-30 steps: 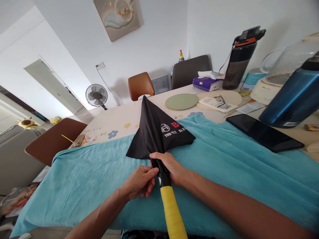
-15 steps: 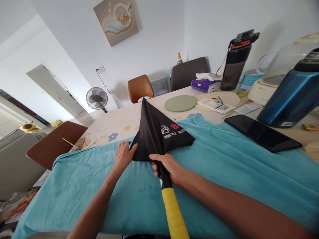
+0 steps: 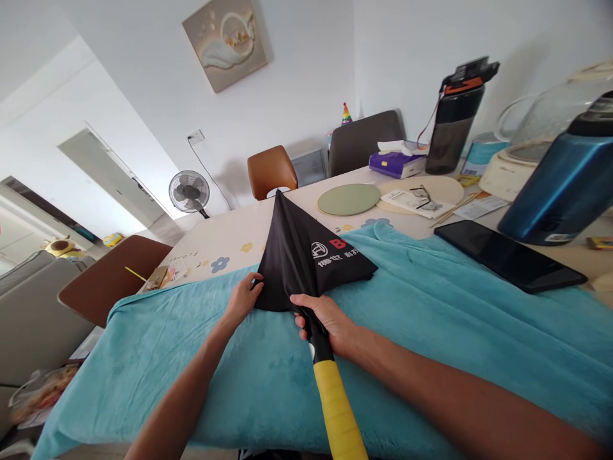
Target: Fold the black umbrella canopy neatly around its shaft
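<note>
A black umbrella [image 3: 294,255] with white and red lettering lies folded but loose, its tip pointing away from me. Its yellow-wrapped handle [image 3: 339,409] runs toward me and off the bottom edge. My right hand [image 3: 325,319] is closed around the black part just above the handle, thumb on top of the cloth. At the canopy's left corner, my left hand [image 3: 246,297] has thumb and fingers curled together on the fabric edge. Beneath the umbrella spreads a turquoise blanket [image 3: 230,396].
On the table's right are a phone [image 3: 510,254], a blue bottle [image 3: 560,185], a dark water bottle [image 3: 454,121], glasses [image 3: 421,197] on paper, a green placemat [image 3: 349,199] and a purple tissue pack [image 3: 395,163]. Chairs [image 3: 272,171] and a fan [image 3: 189,191] stand beyond.
The fingers of my left hand have closed in on the canopy's left corner. My right hand keeps its hold, and the view has shifted slightly.
</note>
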`<move>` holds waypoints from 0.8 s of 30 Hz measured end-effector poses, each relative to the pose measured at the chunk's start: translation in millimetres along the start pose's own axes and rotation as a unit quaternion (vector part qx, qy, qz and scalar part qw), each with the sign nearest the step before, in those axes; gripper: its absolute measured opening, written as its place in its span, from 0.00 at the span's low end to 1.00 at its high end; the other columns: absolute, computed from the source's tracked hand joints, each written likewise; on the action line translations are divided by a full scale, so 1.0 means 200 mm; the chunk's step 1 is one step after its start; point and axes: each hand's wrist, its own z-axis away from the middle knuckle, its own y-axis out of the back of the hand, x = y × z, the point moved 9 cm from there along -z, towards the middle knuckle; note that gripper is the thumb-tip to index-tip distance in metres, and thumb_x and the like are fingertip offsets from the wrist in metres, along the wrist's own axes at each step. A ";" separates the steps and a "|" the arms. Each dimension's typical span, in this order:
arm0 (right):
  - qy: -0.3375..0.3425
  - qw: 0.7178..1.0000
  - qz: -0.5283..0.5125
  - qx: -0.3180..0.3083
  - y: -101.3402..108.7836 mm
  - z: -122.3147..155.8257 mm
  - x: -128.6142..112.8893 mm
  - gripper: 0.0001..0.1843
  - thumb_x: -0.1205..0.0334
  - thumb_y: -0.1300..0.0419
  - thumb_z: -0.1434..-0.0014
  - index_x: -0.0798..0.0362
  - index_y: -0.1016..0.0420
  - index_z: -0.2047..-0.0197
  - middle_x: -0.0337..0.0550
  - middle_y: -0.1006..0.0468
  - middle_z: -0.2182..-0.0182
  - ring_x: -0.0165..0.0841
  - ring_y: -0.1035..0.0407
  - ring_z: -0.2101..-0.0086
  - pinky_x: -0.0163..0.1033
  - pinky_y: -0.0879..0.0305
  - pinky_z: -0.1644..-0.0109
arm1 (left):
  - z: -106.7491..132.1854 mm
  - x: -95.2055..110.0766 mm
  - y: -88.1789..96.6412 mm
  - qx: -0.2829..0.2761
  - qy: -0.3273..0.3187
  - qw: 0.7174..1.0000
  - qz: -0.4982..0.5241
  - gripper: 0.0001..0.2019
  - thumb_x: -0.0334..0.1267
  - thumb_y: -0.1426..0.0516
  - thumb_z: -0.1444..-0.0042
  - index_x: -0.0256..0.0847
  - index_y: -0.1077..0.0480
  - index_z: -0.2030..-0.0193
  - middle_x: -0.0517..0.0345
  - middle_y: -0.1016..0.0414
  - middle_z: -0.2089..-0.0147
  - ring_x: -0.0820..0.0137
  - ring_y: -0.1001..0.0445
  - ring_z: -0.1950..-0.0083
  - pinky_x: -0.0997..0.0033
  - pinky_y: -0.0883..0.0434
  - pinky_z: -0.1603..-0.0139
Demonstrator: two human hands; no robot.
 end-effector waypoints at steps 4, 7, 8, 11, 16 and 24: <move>-0.010 1.000 -0.009 0.018 0.01 0.01 0.00 0.14 0.61 0.40 0.52 0.52 0.45 0.73 0.30 0.40 0.86 0.25 0.43 0.88 0.30 0.43 0.87 | -0.03 -0.10 0.15 0.049 0.012 0.996 0.074 0.14 0.43 0.51 0.50 0.40 0.30 0.62 0.60 0.30 0.72 0.71 0.34 0.70 0.74 0.41 0.71; -0.008 1.000 -0.004 0.026 0.02 0.01 0.01 0.14 0.63 0.39 0.52 0.52 0.45 0.73 0.31 0.40 0.86 0.26 0.41 0.86 0.30 0.42 0.87 | -0.01 -0.12 0.18 0.015 0.007 1.000 -0.005 0.14 0.42 0.51 0.49 0.41 0.29 0.61 0.58 0.27 0.65 0.68 0.31 0.65 0.72 0.39 0.66; -0.006 1.000 0.001 0.024 0.02 0.01 0.01 0.14 0.63 0.39 0.53 0.52 0.45 0.73 0.31 0.39 0.86 0.26 0.41 0.86 0.31 0.41 0.87 | 0.01 -0.11 0.16 -0.010 -0.001 0.999 -0.050 0.14 0.41 0.52 0.48 0.42 0.29 0.61 0.58 0.26 0.63 0.66 0.30 0.62 0.71 0.38 0.64; -0.005 1.000 0.019 0.019 0.02 0.01 0.01 0.13 0.64 0.40 0.53 0.53 0.44 0.74 0.32 0.38 0.87 0.27 0.40 0.85 0.31 0.40 0.86 | 0.06 -0.07 0.09 -0.058 -0.017 0.983 -0.171 0.15 0.40 0.54 0.46 0.45 0.29 0.58 0.56 0.26 0.59 0.63 0.30 0.59 0.69 0.38 0.62; -0.020 0.998 0.048 0.024 0.02 0.03 0.00 0.11 0.65 0.42 0.52 0.53 0.44 0.74 0.32 0.40 0.89 0.24 0.44 0.88 0.29 0.42 0.87 | 0.07 0.11 0.07 -0.059 -0.060 0.961 -0.264 0.13 0.37 0.53 0.46 0.46 0.30 0.58 0.55 0.26 0.61 0.61 0.30 0.58 0.64 0.38 0.58; -0.006 0.998 0.055 -0.001 0.00 0.03 -0.01 0.11 0.66 0.42 0.52 0.53 0.44 0.76 0.32 0.40 0.89 0.25 0.43 0.88 0.30 0.41 0.87 | -0.04 0.46 -0.01 0.040 -0.185 0.972 -0.143 0.13 0.31 0.55 0.45 0.39 0.33 0.57 0.52 0.30 0.55 0.66 0.34 0.52 0.69 0.38 0.51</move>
